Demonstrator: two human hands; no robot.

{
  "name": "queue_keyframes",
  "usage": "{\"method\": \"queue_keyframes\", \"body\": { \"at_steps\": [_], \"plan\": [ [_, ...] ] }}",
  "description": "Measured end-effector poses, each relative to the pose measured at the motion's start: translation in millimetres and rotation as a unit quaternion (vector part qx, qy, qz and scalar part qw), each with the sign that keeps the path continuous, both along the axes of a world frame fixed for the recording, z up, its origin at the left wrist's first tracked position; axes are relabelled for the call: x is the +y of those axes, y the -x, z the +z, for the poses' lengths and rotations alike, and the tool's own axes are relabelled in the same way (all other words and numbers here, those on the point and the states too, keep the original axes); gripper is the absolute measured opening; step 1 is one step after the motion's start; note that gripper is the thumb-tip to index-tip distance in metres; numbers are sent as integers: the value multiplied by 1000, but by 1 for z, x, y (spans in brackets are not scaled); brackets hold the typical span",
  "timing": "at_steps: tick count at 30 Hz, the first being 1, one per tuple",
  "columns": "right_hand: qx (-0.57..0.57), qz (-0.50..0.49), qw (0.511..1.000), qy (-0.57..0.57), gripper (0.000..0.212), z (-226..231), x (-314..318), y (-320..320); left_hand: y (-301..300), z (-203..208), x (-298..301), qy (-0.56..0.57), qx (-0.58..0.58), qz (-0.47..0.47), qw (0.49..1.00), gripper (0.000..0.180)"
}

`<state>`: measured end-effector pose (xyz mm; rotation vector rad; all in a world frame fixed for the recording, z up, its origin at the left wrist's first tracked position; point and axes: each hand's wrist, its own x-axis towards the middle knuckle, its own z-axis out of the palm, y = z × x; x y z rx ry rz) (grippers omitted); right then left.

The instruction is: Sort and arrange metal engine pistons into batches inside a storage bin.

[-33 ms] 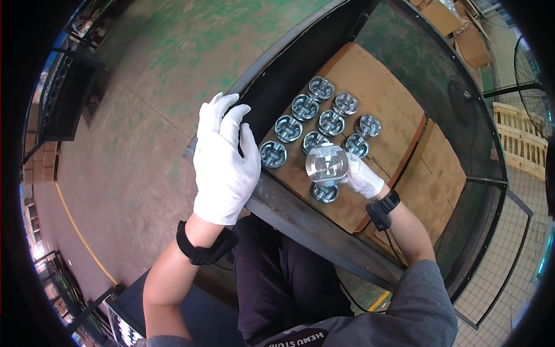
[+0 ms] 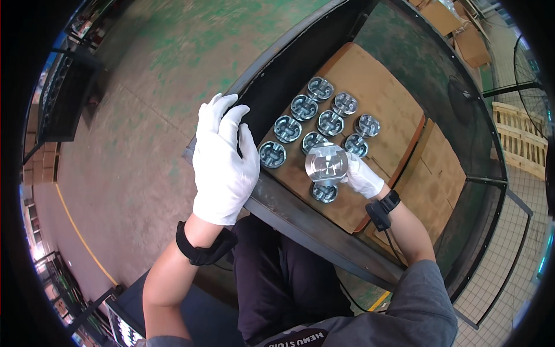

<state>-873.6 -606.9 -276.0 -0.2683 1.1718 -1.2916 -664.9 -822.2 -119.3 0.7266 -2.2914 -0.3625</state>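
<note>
Above the cardboard [image 2: 384,87], with the left hand [image 2: 226,165] loosely spread at nine o'clock, the right hand [image 2: 364,177] is closed around a piston [image 2: 326,165] at three o'clock — crown turned cameraward, axis foreshortened, skirt and some fingers hidden.

Right hand [image 2: 364,176] partly hidden behind piston [image 2: 326,166], shirt [image 2: 419,301] cut off

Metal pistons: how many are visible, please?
11: one piston in the right hand, ten on the cardboard (four in the left row, three middle, two right, one lowest in the picture). The held piston may hide others.
</note>
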Motion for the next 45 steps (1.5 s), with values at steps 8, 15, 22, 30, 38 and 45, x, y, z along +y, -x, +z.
{"method": "queue_keyframes", "body": {
  "at_steps": [8, 15, 22, 30, 38, 45],
  "plan": [
    [54, -43, 997, -19, 30, 27, -2, 3, 1, 1, 1, 12, -13, 11, 1000, 28],
    [36, -17, 999, -12, 29, 8, 2, 7, 2, 1, 1, 19, -13, 9, 1000, 28],
    [380, 193, 905, 10, 34, -4, -22, -20, 2, 2, 0, 6, -6, 1, 1000, 28],
    [606, 398, 674, -142, 27, -42, -45, -79, 3, 0, 1, 13, -4, 1, 1000, 29],
    [629, 357, 687, -70, 26, -50, -58, -61, -1, 1, 0, 3, -2, -4, 1000, 29],
    [765, 204, 594, -138, 23, -83, -68, -18, 2, 1, 1, 16, 2, -2, 1000, 29]
  ]
}}
